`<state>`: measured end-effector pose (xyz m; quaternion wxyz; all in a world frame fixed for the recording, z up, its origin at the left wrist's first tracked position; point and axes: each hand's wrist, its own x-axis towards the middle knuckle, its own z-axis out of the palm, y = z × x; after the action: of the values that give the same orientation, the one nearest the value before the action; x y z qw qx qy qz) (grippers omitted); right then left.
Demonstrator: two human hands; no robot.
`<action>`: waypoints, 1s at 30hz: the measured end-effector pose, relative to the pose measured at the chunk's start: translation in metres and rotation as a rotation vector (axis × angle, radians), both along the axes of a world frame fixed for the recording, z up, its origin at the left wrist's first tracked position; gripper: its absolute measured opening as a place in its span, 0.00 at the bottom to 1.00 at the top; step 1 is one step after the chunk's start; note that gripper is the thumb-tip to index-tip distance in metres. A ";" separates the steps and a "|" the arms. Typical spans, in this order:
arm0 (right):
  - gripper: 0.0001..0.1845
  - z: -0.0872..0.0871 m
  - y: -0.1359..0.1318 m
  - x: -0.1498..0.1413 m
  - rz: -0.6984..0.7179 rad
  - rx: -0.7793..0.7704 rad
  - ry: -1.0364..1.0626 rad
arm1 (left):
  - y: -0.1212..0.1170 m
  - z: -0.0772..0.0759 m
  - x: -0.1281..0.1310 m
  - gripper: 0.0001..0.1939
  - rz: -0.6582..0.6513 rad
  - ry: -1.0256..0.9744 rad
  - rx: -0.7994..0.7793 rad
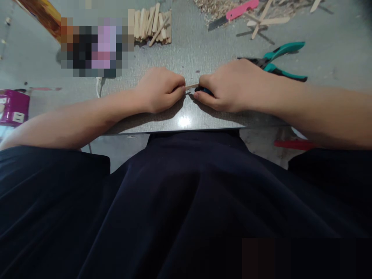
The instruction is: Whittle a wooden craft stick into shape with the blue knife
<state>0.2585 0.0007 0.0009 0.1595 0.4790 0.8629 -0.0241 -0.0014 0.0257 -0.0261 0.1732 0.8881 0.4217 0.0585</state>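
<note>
Dark clothing (186, 201) fills the whole near side, and past it stretches the grey table (215, 120), a bright glare by its near edge. Over that edge come the person's two bare forearms, one from each side, and here is the action — right hand (231, 86) and left hand (161, 90) facing each other, just apart, low over the tabletop. Far left, a blurred-out object (104, 46) stands with a white cable (99, 87) at its near side. Beyond the right wrist lie the teal-handled pliers (279, 51), handles spread, jaws partly hidden behind the arm. A heap of wooden sticks (151, 24) sits far and left of centre, one stick lying slantwise across the rest; far right of centre come pale shavings (213, 8), a pink-handled blade (234, 14) beside them, then some crossed sticks (261, 21). Now the smallest pieces, right in the middle: a thin wooden stick (192, 86) bridges the gap between the hands. The left thumb and forefinger pinch its left end — a narrow, closed grip — while the right fingers curl around a dark blue-black tool (207, 90), mostly covered, its kind impossible to tell, the forefinger at the stick's right end.
</note>
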 end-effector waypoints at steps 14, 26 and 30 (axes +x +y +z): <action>0.44 -0.002 0.002 -0.001 -0.018 -0.029 0.063 | 0.017 -0.016 -0.009 0.28 -0.091 -0.064 0.014; 0.44 -0.005 0.001 -0.002 -0.008 0.016 0.059 | 0.014 -0.019 -0.012 0.25 -0.080 -0.061 0.037; 0.45 -0.004 -0.001 -0.003 0.003 0.022 0.053 | 0.018 -0.023 -0.015 0.29 -0.101 -0.111 0.029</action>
<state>0.2555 0.0002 -0.0026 0.1316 0.4788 0.8676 -0.0272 -0.0161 0.0437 -0.0489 0.1860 0.9061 0.3652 0.1051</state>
